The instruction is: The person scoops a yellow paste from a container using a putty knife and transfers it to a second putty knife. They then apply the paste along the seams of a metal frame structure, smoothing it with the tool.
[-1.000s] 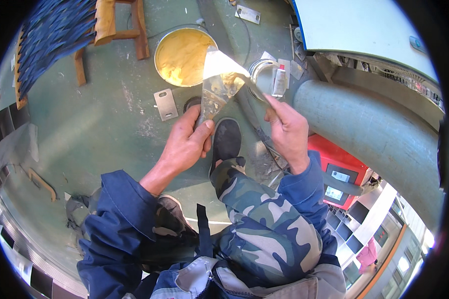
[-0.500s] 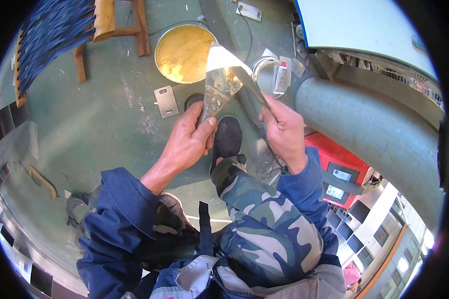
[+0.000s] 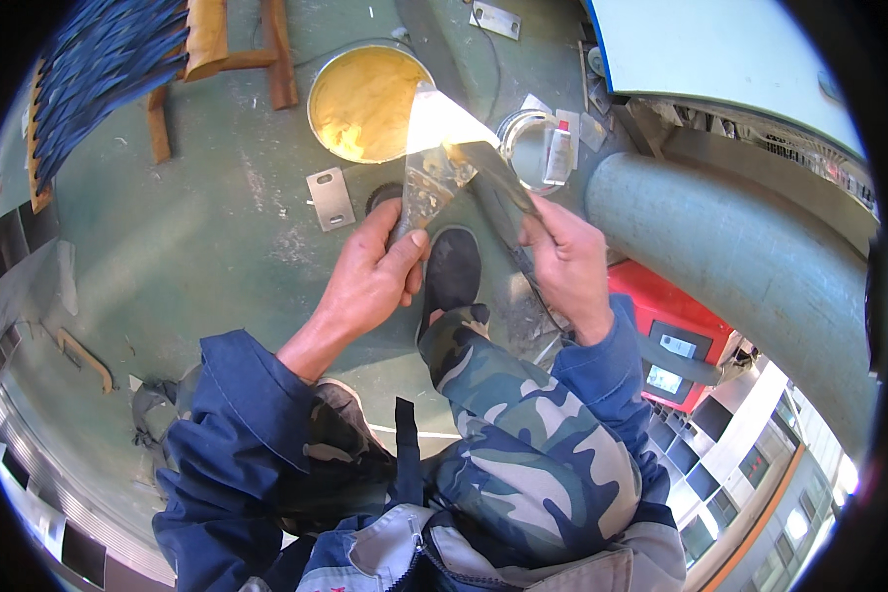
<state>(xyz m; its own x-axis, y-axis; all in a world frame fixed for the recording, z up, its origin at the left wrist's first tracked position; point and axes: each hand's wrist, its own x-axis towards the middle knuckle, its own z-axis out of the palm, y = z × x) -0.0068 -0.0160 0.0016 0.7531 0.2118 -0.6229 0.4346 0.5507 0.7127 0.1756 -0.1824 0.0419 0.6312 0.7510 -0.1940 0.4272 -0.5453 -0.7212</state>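
My left hand (image 3: pixel 367 274) is closed around the lower end of a putty knife (image 3: pixel 426 192). Its wide metal blade points up and away, smeared with yellowish putty and shining white toward the far edge. In my right hand (image 3: pixel 570 261) is a second, darker scraper (image 3: pixel 504 181), slanting up to the left. The two blades meet or overlap near the far end, with a bit of putty between them; glare hides the exact contact. Just beyond stands a round tub (image 3: pixel 311 116) of yellow putty (image 3: pixel 370 99). My fingers hide both handles in part.
A slotted metal plate (image 3: pixel 330 199) lies left of my hands. A metal-rimmed can (image 3: pixel 509 133) and a tube (image 3: pixel 557 156) are at the right, near a large greenish pipe (image 3: pixel 720 247) and a red machine (image 3: pixel 676 316). A wooden chair with blue webbing (image 3: pixel 109 74) stands far left.
The right scraper has shifted and turned slightly against the left blade, and the glare on the metal has grown. My left hand stays almost where it was.
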